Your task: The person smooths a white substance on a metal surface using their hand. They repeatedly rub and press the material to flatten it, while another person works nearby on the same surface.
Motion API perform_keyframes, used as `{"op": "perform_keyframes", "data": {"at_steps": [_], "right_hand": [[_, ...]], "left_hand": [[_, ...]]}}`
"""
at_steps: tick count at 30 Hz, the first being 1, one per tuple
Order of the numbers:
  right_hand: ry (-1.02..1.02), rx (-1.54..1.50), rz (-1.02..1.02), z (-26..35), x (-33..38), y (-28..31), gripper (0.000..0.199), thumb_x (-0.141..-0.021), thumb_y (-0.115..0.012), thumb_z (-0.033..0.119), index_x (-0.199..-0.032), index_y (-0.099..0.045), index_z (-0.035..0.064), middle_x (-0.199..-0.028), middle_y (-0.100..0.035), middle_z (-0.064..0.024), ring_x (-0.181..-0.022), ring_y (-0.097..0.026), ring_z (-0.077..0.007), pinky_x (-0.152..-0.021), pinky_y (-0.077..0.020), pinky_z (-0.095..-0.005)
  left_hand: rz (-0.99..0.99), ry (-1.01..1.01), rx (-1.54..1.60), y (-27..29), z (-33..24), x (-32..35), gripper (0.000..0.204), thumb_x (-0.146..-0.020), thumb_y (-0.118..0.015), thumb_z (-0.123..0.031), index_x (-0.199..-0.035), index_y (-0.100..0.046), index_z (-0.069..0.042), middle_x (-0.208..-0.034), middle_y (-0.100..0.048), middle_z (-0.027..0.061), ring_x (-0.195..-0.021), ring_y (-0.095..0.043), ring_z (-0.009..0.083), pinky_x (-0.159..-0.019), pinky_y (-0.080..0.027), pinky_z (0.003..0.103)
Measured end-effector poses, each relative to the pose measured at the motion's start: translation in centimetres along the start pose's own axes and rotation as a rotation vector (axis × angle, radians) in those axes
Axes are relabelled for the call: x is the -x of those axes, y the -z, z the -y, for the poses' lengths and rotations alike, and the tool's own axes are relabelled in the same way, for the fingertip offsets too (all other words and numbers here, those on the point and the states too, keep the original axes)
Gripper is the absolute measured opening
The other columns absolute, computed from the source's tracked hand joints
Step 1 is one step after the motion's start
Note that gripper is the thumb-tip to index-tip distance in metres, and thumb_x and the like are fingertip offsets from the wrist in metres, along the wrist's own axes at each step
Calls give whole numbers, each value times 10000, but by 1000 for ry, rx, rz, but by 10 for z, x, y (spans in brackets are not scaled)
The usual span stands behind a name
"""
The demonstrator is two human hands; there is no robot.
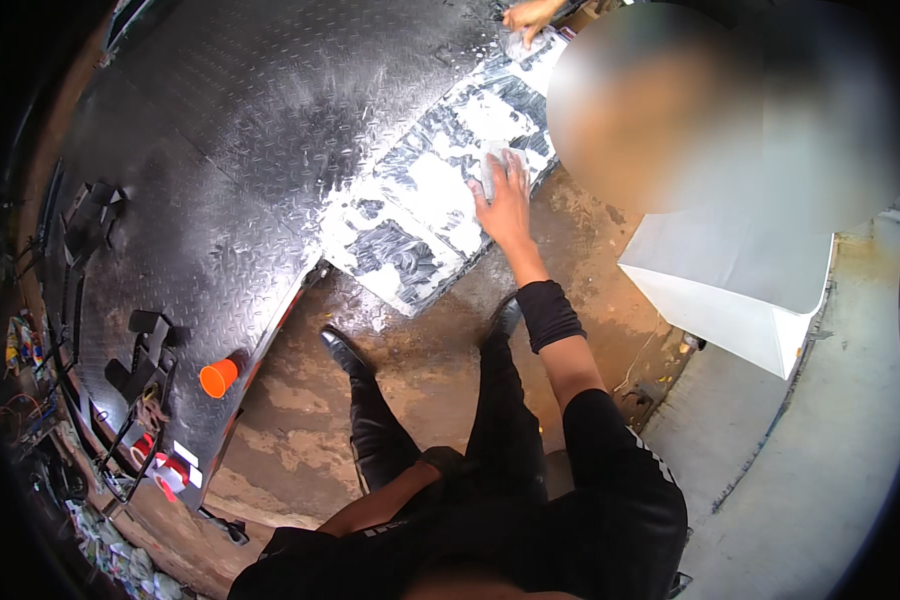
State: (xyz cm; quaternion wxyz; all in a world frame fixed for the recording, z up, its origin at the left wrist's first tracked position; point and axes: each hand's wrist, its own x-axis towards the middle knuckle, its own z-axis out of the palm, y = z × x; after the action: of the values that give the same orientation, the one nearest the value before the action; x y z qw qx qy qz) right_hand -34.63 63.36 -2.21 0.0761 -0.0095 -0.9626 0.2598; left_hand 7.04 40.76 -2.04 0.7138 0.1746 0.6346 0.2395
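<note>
My right hand [505, 205] reaches far forward and presses on a long panel [410, 225] smeared with white over a dark surface. Under its outstretched fingers lies a pale flat piece [492, 168]; whether it is a cloth or an abrasive sheet I cannot make out. My left hand [444, 461] rests low by my thigh, dark against the black trousers, with its fingers hidden. Another person's hand [532, 17] works at the panel's far end on a whitish piece [526, 45].
The panel lies alongside a dark tread-plate surface [240, 170] on the left. An orange cup [218, 378], black metal brackets [150, 350] and red tape rolls [170, 472] sit near its edge. A white box-like cabinet [725, 280] stands at right, on the floor. A blurred area covers the upper right.
</note>
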Motion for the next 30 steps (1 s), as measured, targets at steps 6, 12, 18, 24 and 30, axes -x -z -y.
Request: {"op": "perform_keyframes", "data": {"at_steps": [6,12,18,24,30], "right_hand": [[-15,299,-7,-9,-49,-35,711,-1041,-330,457,-1564,-182,-1,-1632,-160,-215,-1525,-75,-374,-1213,-41,-548],[-38,286,-6,-16,-132,-49,725,-1028,-268,530,-1576,-193,61,-1643,-137,-193,-1531,-69,-348,-1181,-17,-636],[-43,329,57,-16,-178,-51,725,-1016,-287,537,-1587,-178,104,-1654,-146,-136,-1536,-70,-308,-1196,-9,-611],[8,316,74,-31,-174,-42,732,-1019,-296,513,-1586,-150,73,-1657,-147,-114,-1537,-97,-265,-1221,-37,-538],[117,297,238,12,-73,-39,725,-1034,-272,469,-1590,-48,61,-1657,-103,-140,-1536,-85,-283,-1231,-43,-496]], "left_hand": [[-14,-77,-3,13,17,11,718,-912,-400,-725,-1159,-734,-139,-1193,-699,121,-1144,-636,318,-1025,-444,401],[72,-88,14,10,28,5,756,-944,-330,-710,-1154,-727,-102,-1191,-692,155,-1139,-635,330,-1015,-441,423],[101,-102,5,15,14,9,768,-950,-327,-705,-1064,-743,-70,-1110,-712,183,-1051,-667,349,-963,-472,429],[31,-204,105,19,10,13,751,-963,-307,-683,-1088,-736,-81,-1134,-696,199,-1103,-646,348,-976,-462,437],[10,-208,38,9,21,0,738,-965,-331,-675,-1093,-732,-70,-1126,-697,197,-1077,-653,346,-978,-460,440]]}}
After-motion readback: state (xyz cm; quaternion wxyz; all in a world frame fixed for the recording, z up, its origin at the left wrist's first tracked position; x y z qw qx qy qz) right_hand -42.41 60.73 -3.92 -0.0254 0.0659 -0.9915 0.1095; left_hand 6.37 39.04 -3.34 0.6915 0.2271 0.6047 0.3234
